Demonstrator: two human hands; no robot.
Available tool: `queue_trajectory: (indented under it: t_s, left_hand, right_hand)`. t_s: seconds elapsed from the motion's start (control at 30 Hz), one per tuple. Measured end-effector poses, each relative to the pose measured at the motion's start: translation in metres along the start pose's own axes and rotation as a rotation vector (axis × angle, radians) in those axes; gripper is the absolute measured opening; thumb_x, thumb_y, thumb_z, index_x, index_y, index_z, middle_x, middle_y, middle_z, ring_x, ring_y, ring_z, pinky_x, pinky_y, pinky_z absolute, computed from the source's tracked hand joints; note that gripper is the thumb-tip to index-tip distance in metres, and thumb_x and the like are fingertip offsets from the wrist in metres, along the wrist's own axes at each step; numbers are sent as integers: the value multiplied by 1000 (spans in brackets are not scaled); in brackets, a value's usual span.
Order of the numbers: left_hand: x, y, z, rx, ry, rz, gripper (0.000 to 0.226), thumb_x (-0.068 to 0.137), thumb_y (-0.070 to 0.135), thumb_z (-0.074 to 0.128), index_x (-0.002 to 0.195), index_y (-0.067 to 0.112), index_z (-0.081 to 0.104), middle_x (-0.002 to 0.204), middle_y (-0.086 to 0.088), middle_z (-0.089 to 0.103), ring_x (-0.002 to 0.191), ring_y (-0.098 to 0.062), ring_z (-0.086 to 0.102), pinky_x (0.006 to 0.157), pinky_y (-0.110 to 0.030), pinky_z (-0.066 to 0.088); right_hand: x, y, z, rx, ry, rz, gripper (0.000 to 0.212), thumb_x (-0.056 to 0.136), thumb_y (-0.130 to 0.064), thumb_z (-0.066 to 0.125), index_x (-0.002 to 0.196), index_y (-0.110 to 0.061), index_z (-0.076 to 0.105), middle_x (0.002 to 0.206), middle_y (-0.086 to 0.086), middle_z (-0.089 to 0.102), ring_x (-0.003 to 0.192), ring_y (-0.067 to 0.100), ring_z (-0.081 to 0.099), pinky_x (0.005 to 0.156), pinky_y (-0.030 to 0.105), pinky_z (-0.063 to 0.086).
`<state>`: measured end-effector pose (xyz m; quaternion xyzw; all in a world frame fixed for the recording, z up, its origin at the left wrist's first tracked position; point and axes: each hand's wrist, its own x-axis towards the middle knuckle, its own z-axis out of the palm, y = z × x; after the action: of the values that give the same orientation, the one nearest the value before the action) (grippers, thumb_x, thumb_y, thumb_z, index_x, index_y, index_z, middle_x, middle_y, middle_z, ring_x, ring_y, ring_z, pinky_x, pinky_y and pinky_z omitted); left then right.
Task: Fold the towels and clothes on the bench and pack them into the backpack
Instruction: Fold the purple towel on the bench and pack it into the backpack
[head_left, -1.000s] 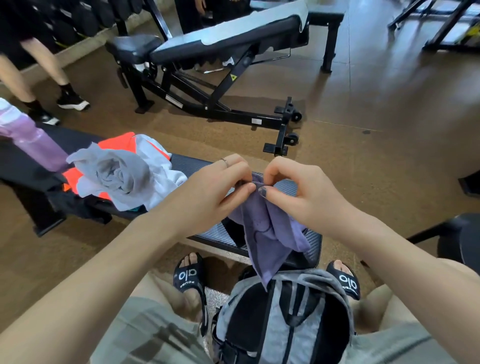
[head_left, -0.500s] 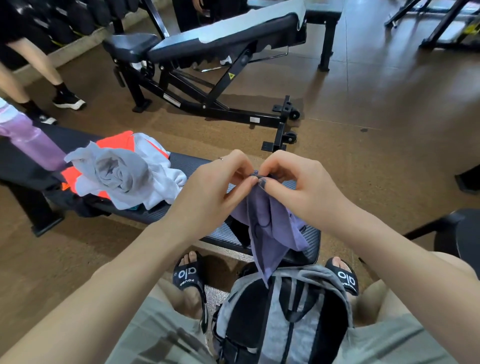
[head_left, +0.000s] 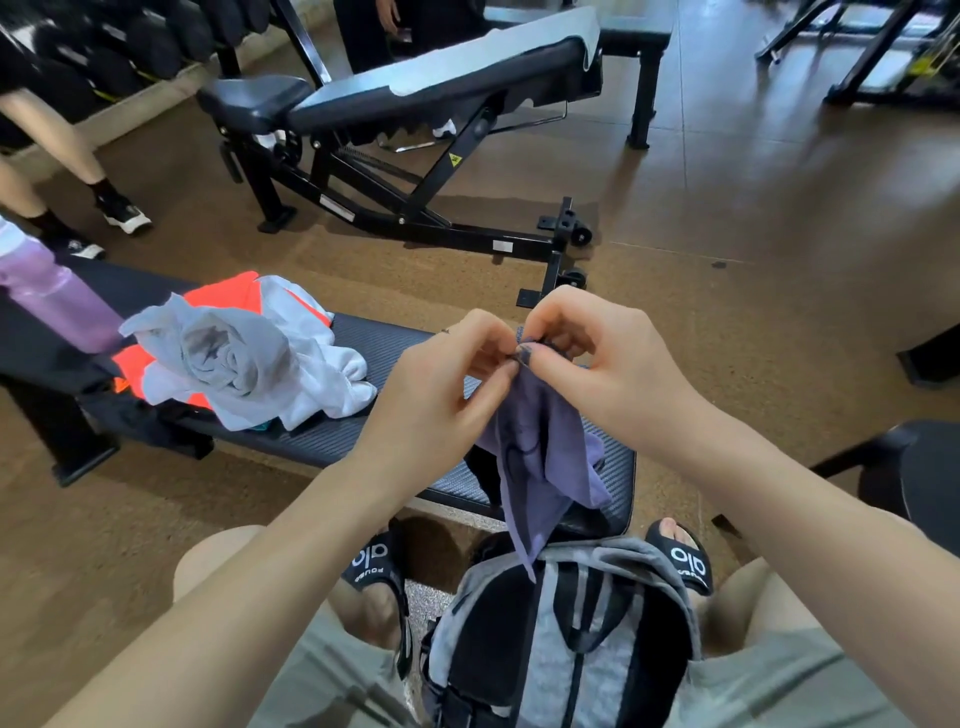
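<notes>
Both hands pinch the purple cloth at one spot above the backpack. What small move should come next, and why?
Probably slide the left hand and right hand apart along the top edge. Both pinch the purple cloth at nearly one point, so it hangs bunched, its tip over the backpack, too crumpled to fold.

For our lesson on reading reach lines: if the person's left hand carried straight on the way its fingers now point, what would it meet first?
The left hand points right, toward the right hand. It would probably meet that hand's fingertips first, at the shared grip on the purple cloth; depth is unclear.
</notes>
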<state>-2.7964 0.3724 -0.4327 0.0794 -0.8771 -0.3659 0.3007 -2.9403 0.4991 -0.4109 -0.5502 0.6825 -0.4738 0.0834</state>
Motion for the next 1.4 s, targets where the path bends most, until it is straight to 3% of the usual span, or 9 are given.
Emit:
queue_trajectory:
  t_s: [0.27, 0.37, 0.53, 0.7, 0.93, 1.03, 1.23, 1.33, 1.4]
  left_hand:
    - [-9, -13, 17, 59, -32, -80, 11, 93, 21, 63, 93, 23, 52, 88, 8, 59, 87, -20, 61, 76, -49, 50]
    - [-12, -22, 23, 201, -62, -103, 11, 93, 23, 56, 88, 22, 47, 83, 7, 52, 80, -22, 54, 69, -49, 48]
    - [-17, -30, 25, 393, -129, -104, 31, 98, 24, 55, 81, 28, 29, 82, 9, 36, 73, -22, 47, 58, -43, 42]
    - [-20, -44, 9, 515, -231, -108, 16, 101, 23, 52, 88, 17, 45, 95, -2, 49, 81, -31, 56, 62, -43, 42]
    - [-9, -54, -28, 674, -287, -26, 21, 105, 24, 49, 100, 8, 61, 98, -8, 56, 83, -33, 58, 63, -45, 45]
    - [-5, -57, -42, 662, -282, 5, 21, 105, 20, 48, 99, 5, 62, 102, -11, 56, 85, -33, 58, 68, -48, 48]
    - [-11, -62, -50, 539, -224, 22, 11, 101, 16, 59, 95, 8, 62, 101, -4, 59, 85, -25, 60, 72, -40, 49]
    - [-14, -65, -54, 460, -180, 36, 5, 99, 13, 63, 96, 9, 61, 92, 0, 60, 82, -16, 55, 74, -31, 44]
    - [-14, -67, -58, 444, -150, 25, 4, 98, 11, 64, 99, 9, 60, 90, 0, 61, 80, -18, 58, 73, -32, 46]
  right_hand:
    - [5, -2, -6, 16, 91, -30, 10, 89, -5, 66, 90, -15, 65, 84, -5, 66, 79, 15, 65, 72, 26, 52]
    - [8, -4, -8, 26, 171, -38, 10, 89, -2, 66, 90, -12, 66, 84, -5, 66, 79, 15, 65, 73, 29, 53]
    - [14, -3, -15, 31, 292, -19, 9, 90, -2, 66, 90, -11, 67, 85, -5, 66, 78, 11, 64, 72, 24, 52]
    - [22, 18, -39, 8, 444, 72, 3, 90, -7, 64, 90, -10, 65, 82, -6, 64, 77, 9, 61, 74, 27, 51]
    - [18, 61, -61, 39, 574, 241, 8, 89, -6, 66, 89, -14, 65, 78, -10, 62, 70, -5, 55, 69, 13, 45]
    - [14, 74, -63, 66, 602, 302, 8, 89, -5, 66, 89, -13, 66, 78, -10, 62, 69, -7, 55, 70, 13, 44]
    - [-2, 90, -58, 172, 632, 443, 18, 86, -11, 68, 81, -27, 67, 83, -8, 67, 77, 1, 59, 69, 13, 47]
    - [-9, 93, -58, 235, 602, 500, 17, 88, -13, 68, 80, -28, 66, 77, -6, 64, 66, 8, 55, 56, 18, 45]
    - [-12, 95, -59, 294, 585, 526, 18, 90, -10, 67, 83, -26, 66, 70, -6, 63, 53, 9, 51, 47, 20, 41]
